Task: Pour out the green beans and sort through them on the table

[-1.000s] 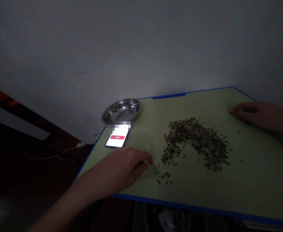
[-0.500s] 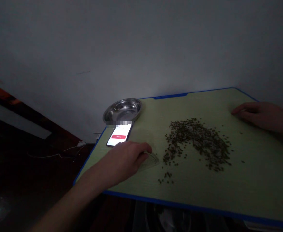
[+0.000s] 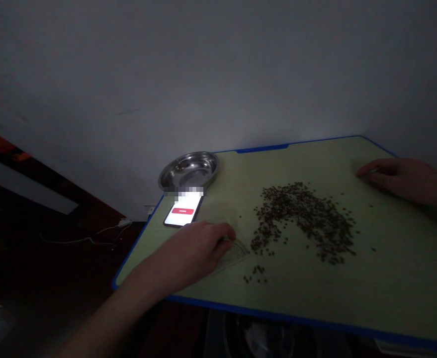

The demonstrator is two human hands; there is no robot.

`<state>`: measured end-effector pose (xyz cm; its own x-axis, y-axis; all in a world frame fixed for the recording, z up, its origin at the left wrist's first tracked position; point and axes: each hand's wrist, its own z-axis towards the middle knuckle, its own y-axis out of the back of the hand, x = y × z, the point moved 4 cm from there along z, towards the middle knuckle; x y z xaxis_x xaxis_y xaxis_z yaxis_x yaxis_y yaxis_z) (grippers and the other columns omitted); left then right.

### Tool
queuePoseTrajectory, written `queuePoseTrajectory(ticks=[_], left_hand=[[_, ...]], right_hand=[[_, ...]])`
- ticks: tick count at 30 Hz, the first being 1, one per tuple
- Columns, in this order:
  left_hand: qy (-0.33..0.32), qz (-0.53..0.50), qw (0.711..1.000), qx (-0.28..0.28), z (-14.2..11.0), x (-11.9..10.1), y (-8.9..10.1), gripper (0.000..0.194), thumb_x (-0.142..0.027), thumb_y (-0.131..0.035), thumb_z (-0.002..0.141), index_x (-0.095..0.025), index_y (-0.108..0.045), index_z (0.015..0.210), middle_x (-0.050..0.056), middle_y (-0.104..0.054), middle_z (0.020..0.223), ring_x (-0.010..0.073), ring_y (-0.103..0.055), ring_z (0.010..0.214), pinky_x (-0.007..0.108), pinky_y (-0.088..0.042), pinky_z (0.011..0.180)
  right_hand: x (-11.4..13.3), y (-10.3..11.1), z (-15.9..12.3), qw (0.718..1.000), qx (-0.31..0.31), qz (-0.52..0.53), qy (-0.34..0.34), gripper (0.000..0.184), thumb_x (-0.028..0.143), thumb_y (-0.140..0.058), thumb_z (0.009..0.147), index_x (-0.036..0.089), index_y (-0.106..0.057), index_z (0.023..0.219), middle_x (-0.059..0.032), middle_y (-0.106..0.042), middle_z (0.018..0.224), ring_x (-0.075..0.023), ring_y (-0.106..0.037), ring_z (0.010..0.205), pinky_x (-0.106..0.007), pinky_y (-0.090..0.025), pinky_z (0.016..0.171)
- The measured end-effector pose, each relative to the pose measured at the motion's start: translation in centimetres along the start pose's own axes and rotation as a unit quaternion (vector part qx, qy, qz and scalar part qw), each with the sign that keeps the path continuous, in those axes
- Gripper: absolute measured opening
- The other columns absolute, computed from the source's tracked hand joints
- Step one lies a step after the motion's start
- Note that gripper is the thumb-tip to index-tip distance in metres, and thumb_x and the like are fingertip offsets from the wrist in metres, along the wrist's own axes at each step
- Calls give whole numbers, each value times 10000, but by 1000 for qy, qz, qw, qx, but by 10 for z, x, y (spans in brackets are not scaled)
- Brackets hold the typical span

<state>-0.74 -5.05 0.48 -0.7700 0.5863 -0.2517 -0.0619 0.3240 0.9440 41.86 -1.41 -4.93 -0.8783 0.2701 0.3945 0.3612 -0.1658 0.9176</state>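
A clear plastic protractor [image 3: 236,251] with a curved, marked edge is pinched between the thumb and fingers of my left hand [image 3: 199,246]. It lies low over the table, its tip close to the left end of a pile of small dark seeds [image 3: 304,214]. The pile spreads in a rough arch, with a few loose seeds near its lower left. My right hand [image 3: 397,176] rests at the table's right side, apart from the pile. Its thumb and forefinger are curled together; a pale sliver shows between them, too small to name.
The pale green table [image 3: 296,293] has a blue rim and stands against a grey wall. At its far left corner sits a shiny metal bowl [image 3: 190,171], with a lit phone [image 3: 184,211] in front. White cables [image 3: 91,240] lie beyond the left edge.
The protractor's tip has shifted slightly right, nearer the seeds. A single seed now shows left of the pile, above the protractor. My right hand has barely moved.
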Motion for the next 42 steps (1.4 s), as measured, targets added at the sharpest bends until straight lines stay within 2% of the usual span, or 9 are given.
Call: queuePoseTrajectory(ticks=[7,13,19,26,37,42], left_hand=[[-18,-17,1000,17,3,-10,-1,276,-299,-406,924,-220,-653,1019,45,-687,882,169,-624,779,267,-415,662],[-62,-29,997,41,12,-28,-5,213,-267,-440,918,-218,-641,966,36,-688,883,176,-626,804,269,-418,673],[-125,-54,989,64,13,-44,-7,210,-236,-447,923,-224,-647,984,28,-695,915,163,-634,819,252,-425,699],[-164,-68,979,103,6,-55,-10,203,-199,-475,905,-220,-658,988,20,-699,909,143,-635,803,233,-431,683],[-168,-66,978,101,4,-57,-10,196,-186,-473,906,-228,-653,973,14,-697,876,136,-635,783,227,-425,672],[-160,-63,981,91,-1,-60,-8,189,-170,-482,903,-227,-647,978,9,-697,891,136,-631,785,230,-414,664]], right_hand=[[-4,-1,3,1000,-2,-5,8,384,460,-465,651,225,-676,869,-89,-710,905,-298,-638,856,-416,-490,750],[-3,-1,2,1000,11,-12,-12,442,481,-447,666,217,-678,935,-89,-700,889,-290,-628,828,-407,-478,740],[0,1,0,1000,16,-5,-22,380,440,-460,693,223,-672,923,-84,-688,833,-281,-620,789,-400,-469,709],[-4,0,0,999,25,-5,-33,356,409,-470,727,219,-661,960,-91,-685,892,-268,-615,812,-382,-455,723],[-7,0,1,1000,19,-1,-15,348,408,-475,718,215,-668,934,-100,-688,922,-269,-615,813,-392,-457,728],[-6,0,3,1000,9,-14,-13,349,414,-483,698,224,-672,921,-91,-691,858,-276,-616,793,-398,-461,715]])
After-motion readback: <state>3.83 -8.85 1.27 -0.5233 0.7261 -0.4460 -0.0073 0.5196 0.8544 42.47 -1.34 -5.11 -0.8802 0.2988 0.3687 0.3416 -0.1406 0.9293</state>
